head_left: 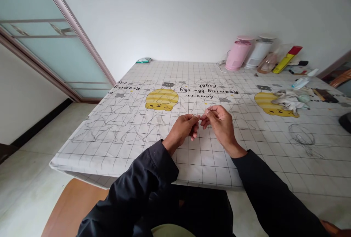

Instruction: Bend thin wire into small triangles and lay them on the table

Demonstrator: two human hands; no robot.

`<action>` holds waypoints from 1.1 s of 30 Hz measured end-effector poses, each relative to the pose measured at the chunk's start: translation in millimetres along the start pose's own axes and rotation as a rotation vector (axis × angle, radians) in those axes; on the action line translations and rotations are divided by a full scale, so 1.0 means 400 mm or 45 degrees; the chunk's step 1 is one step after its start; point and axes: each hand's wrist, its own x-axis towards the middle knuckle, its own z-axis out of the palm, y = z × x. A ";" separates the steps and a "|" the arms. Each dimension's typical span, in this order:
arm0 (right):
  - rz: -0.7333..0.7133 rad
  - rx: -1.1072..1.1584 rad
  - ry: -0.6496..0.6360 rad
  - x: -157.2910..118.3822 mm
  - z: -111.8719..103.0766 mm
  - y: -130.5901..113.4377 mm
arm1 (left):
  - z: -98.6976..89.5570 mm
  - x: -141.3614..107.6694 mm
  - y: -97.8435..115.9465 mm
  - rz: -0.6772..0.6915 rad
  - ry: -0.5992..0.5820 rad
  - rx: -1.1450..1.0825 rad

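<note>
Fine strand (200, 117), thin wire by my judgement, is what I seem to have between my fingertips in the head view, just above the near middle of the worktop (192, 169). It is so small that I can't make out its ends or full shape. My left hand (184, 128) is closed in a pinch, thumb against forefinger, with the other fingers curled below. My right hand (221, 125) makes a matching pinch, its tips just beside the left ones, and I take both to be gripping the strand.

I'd expect it to weigh next to nothing, springy yet easy to bend, and likely to slip or twist if I pinch only the very tip. It shouldn't be fragile, though a sharp kink could stay in it. The best hold is thumb and forefinger close to where it needs bending, one hand steadying, the other turning.

What little shows between my fingers seems to lie crosswise, from left hand to right, so I'd judge its long axis to be roughly side to side there; which way either end points, I can't tell.

Beyond my left hand, bent wire outlines (82, 141) lie flat in rough rows, many with pointed corners. A loose coil (305, 143) rests well to the right, nearer me than the crumpled cloth (290, 100).
</note>
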 end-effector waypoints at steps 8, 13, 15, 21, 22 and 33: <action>0.087 0.049 0.118 0.016 -0.014 0.001 | 0.001 -0.004 0.001 0.024 0.032 0.014; 0.066 0.073 0.185 0.017 -0.013 0.012 | 0.015 -0.008 -0.006 0.046 0.048 0.010; 0.095 0.070 0.176 0.019 -0.016 0.003 | 0.011 -0.008 -0.002 0.049 0.058 -0.038; 0.097 0.070 0.063 0.021 -0.031 -0.033 | -0.011 -0.003 0.015 0.012 0.103 -0.202; 0.097 0.092 0.031 0.021 -0.033 -0.035 | -0.011 -0.002 0.016 0.014 0.096 -0.235; 0.119 0.106 -0.189 -0.004 -0.007 -0.032 | 0.007 -0.006 0.020 0.018 0.062 -0.416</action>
